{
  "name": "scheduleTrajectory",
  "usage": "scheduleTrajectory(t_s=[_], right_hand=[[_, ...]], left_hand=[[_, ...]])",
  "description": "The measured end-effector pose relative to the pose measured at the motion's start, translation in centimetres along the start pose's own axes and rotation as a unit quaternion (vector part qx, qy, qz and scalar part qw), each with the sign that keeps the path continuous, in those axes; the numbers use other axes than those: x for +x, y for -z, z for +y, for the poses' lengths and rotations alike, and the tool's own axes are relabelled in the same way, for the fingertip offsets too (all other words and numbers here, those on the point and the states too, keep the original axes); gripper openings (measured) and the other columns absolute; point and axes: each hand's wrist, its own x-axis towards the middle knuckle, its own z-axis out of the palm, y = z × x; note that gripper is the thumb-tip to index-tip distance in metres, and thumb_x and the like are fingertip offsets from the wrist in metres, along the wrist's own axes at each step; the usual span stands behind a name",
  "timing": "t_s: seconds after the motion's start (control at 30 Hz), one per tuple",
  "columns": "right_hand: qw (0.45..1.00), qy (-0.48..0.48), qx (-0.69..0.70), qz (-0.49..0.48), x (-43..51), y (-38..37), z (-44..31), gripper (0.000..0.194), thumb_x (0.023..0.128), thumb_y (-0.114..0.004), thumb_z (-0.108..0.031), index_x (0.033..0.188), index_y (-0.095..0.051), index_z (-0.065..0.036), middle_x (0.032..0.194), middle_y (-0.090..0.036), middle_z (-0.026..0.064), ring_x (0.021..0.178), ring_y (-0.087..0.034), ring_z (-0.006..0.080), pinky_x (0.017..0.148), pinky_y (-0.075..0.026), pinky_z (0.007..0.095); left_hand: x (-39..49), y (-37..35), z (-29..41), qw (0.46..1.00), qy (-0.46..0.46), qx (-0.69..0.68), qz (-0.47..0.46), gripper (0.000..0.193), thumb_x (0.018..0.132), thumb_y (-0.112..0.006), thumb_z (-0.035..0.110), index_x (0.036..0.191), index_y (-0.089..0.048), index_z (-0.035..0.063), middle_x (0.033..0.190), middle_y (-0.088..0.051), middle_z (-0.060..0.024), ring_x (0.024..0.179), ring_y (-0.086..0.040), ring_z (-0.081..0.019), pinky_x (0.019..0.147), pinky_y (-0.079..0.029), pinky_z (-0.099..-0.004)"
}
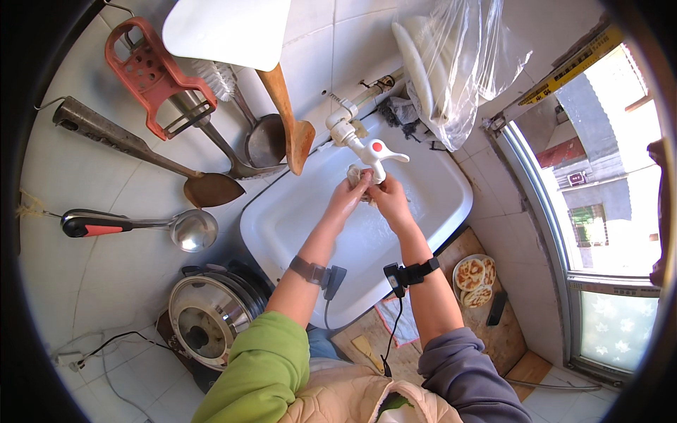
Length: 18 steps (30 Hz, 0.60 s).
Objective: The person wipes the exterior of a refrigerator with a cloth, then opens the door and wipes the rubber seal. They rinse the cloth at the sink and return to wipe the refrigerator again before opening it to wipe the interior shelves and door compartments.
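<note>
Under the spout of a white plastic tap (376, 153) with a red dot, both hands meet over a white sink (285, 222). My left hand (349, 194) grips a crumpled whitish cloth (355, 174), its thumb pointing up beside the spout. My right hand (390, 198) closes on the same cloth from the other side. The fingers cover most of the cloth. Splashes or bubbles show on the basin below the hands. Each forearm wears a dark strap with a small device and a cable.
A metal spatula (211, 189), a steel ladle (193, 230), a red grater (158, 79) and a wooden spatula (299, 143) hang left. A plastic bag (449, 69) hangs behind the tap. A lidded pot (197, 322) stands left; a plate of flatbreads (476, 280) lies right, near a window (608, 158).
</note>
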Motion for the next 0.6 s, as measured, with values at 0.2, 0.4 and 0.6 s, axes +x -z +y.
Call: scheduleTrajectory(t_s=[0.2,0.4,0.6], right_hand=[[0.976,0.099,-0.161,0.106,-0.9,1.9,-2.3,0.036,0.091,-0.065,-0.002,0.127,-0.070,-0.005,0.092,-0.073,0.0108,0.074,-0.067,0.0159,0.069,-0.053,0.0339],[0.989,0.029,-0.064,0.132,-1.2,4.7,-3.4,0.033,0.102,-0.059,-0.013,0.133,-0.070,-0.007,0.092,-0.069,0.0039,0.089,-0.066,0.0152,0.083,-0.050,0.0304],[0.981,0.015,0.173,0.087,-1.8,6.1,-3.2,0.038,0.106,-0.047,-0.007,0.139,-0.066,-0.011,0.118,-0.064,0.0057,0.115,-0.058,0.0160,0.098,-0.047,0.0299]], left_hand=[[0.2,0.8,0.2,0.995,-0.044,-0.038,0.079,0.043,0.102,-0.066,0.042,0.120,-0.068,0.0031,0.106,-0.069,-0.0008,0.096,-0.060,-0.0084,0.084,-0.046,-0.0267],[0.2,3.7,0.2,0.985,-0.092,-0.070,0.126,0.034,0.099,-0.071,0.035,0.111,-0.069,0.0027,0.099,-0.067,0.0009,0.088,-0.058,-0.0074,0.078,-0.046,-0.0264],[0.6,5.7,-0.1,0.977,-0.084,-0.118,0.155,0.028,0.097,-0.074,0.028,0.108,-0.068,0.0031,0.106,-0.069,-0.0033,0.099,-0.061,-0.0089,0.087,-0.048,-0.0276]])
